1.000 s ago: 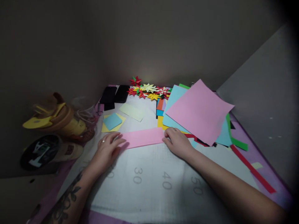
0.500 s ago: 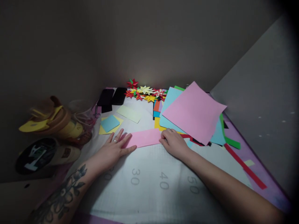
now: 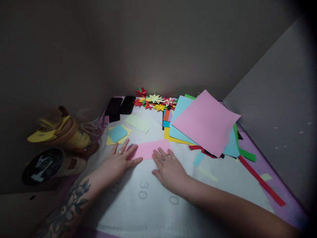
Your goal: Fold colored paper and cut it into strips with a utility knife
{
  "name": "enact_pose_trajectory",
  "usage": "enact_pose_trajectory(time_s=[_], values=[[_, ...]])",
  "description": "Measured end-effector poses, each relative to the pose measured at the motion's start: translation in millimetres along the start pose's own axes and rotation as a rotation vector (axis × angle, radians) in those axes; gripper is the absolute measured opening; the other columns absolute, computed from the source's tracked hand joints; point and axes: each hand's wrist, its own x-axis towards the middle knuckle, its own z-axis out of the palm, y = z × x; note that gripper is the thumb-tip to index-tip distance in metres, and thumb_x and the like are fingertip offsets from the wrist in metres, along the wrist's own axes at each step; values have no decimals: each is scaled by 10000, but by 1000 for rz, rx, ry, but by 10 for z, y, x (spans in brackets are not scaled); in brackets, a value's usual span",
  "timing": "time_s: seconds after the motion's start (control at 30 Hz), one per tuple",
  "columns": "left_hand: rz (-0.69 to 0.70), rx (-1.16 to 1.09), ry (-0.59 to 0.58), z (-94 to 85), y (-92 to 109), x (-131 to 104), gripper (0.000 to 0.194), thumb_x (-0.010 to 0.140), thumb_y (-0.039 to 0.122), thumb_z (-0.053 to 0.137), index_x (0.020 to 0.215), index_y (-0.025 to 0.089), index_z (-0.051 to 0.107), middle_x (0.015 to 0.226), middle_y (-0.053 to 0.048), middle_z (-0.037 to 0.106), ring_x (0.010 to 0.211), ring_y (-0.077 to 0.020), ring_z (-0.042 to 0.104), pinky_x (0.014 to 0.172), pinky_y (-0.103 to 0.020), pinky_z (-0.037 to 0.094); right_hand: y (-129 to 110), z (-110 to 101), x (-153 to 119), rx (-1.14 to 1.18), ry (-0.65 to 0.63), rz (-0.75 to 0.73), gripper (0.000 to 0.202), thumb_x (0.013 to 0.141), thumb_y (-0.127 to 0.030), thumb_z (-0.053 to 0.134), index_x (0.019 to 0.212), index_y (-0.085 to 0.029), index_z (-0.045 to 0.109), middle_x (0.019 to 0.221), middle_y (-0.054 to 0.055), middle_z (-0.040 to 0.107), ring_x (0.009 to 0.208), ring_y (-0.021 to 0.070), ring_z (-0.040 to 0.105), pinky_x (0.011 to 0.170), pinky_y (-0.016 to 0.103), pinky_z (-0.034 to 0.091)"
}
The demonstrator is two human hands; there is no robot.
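Observation:
A narrow pink paper strip [image 3: 149,148], apparently folded, lies across the mat in front of me. Spread over its left end, my left hand [image 3: 118,162] presses down with the fingers apart. My right hand [image 3: 169,168] lies flat, its fingertips on the lower edge of the strip's right half. Beyond my left fingers, a blue paper square [image 3: 118,133] rests on a yellow paper [image 3: 112,140]. A pale green paper rectangle [image 3: 137,123] lies behind the strip.
Coloured sheets topped by a large pink sheet [image 3: 206,122] lie at right. Folded paper stars [image 3: 155,98] line the wall beside two dark phones [image 3: 127,105]. At left stand a yellow-lidded tumbler [image 3: 63,130] and a black-lidded cup [image 3: 43,166]. A red strip [image 3: 262,181] lies right.
My right hand has moved left from the strip's right end, and its curled fingers have straightened out flat. My left hand stays on the left end. The view has shifted slightly.

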Motion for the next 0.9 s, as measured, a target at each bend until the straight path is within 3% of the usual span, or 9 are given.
enact_pose_trajectory(time_s=[0.1, 0.2, 0.43, 0.5, 0.57, 0.67, 0.77, 0.9], values=[[-135, 71, 78, 10, 83, -142, 647, 761, -20, 441, 1249, 383, 574, 1450, -43, 434, 1373, -427, 223, 993, -704, 219, 237, -16, -214, -51, 15, 107, 519, 937, -360, 413, 1374, -82, 447, 1451, 117, 385, 1371, 314, 290, 1094, 560, 227], [-271, 160, 83, 72, 232, -268, 619, 753, -33, 376, 1209, 306, 624, 1424, -65, 466, 1353, -435, 268, 979, -711, 229, 385, -35, -373, -93, 29, 172, 499, 921, -351, 435, 1351, -105, 487, 1446, 105, 396, 1361, 332, 306, 1090, 567, 229], [-403, 238, 90, 92, 510, -419, 567, 763, -22, 325, 1198, 170, 634, 1370, -161, 508, 1291, -419, 394, 954, -699, 295, 401, -24, -412, -84, 113, 176, 485, 916, -321, 430, 1327, -77, 510, 1424, 126, 432, 1353, 328, 323, 1089, 533, 253], [-397, 252, 141, 48, 605, -365, 515, 774, 12, 360, 1195, 133, 631, 1365, -195, 502, 1285, -428, 400, 958, -669, 324, 399, -15, -413, -71, 121, 179, 485, 916, -318, 430, 1329, -75, 507, 1425, 126, 434, 1350, 323, 330, 1085, 524, 264], [-289, 218, 177, 22, 762, -216, 515, 789, 32, 377, 1250, 126, 585, 1390, -187, 476, 1304, -379, 397, 997, -587, 355, 403, -2, -420, -61, 129, 185, 489, 912, -314, 438, 1333, -74, 501, 1427, 126, 433, 1352, 319, 328, 1082, 515, 271], [-106, 81, 109, 50, 1043, 119, 521, 851, 57, 358, 1351, 145, 473, 1423, -133, 451, 1332, -284, 384, 1038, -465, 380, 410, 20, -430, -55, 149, 190, 491, 904, -309, 447, 1333, -77, 499, 1427, 126, 438, 1351, 309, 331, 1080, 496, 277], [-128, -9, 26, 133, 1196, 368, 465, 904, 156, 397, 1362, 89, 439, 1418, -168, 445, 1328, -295, 387, 1043, -449, 381, 412, 34, -433, -57, 166, 189, 479, 900, -296, 439, 1327, -89, 508, 1421, 117, 449, 1342, 300, 351, 1071, 482, 292], [-196, -41, -28, 215, 1143, 330, 479, 918, 197, 414, 1381, 76, 403, 1433, -183, 415, 1336, -295, 373, 1048, -450, 374, 421, 50, -432, -75, 171, 175, 475, 895, -276, 429, 1325, -90, 509, 1421, 120, 449, 1334, 306, 362, 1057, 489, 304]])
